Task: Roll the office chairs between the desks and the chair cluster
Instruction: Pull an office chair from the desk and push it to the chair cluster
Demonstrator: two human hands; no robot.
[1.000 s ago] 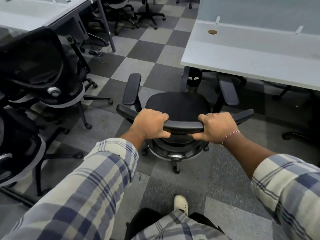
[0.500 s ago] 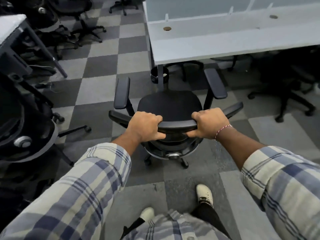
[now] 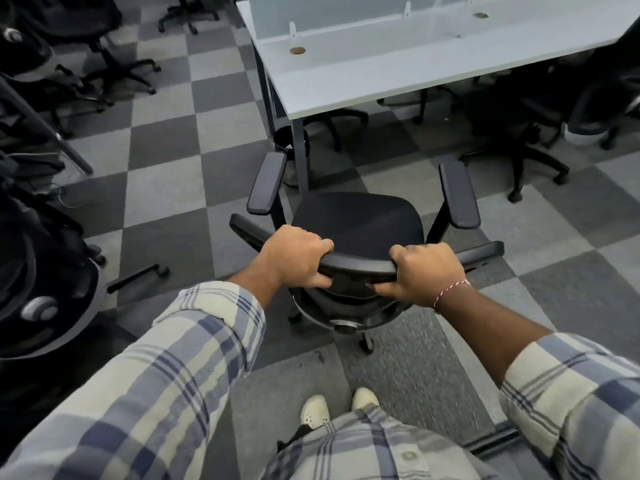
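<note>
Now | left hand (image 3: 294, 258), right hand (image 3: 427, 275) still grasp chair (image 3: 356, 216) back | chair nearer desk (image 3: 381, 74)

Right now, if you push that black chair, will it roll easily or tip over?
The chair will probably roll easily, since castors show under it. The carpet tiles may slow it slightly. Pushed high on the backrest, where the left hand and right hand grip, it could lean a little.
</note>
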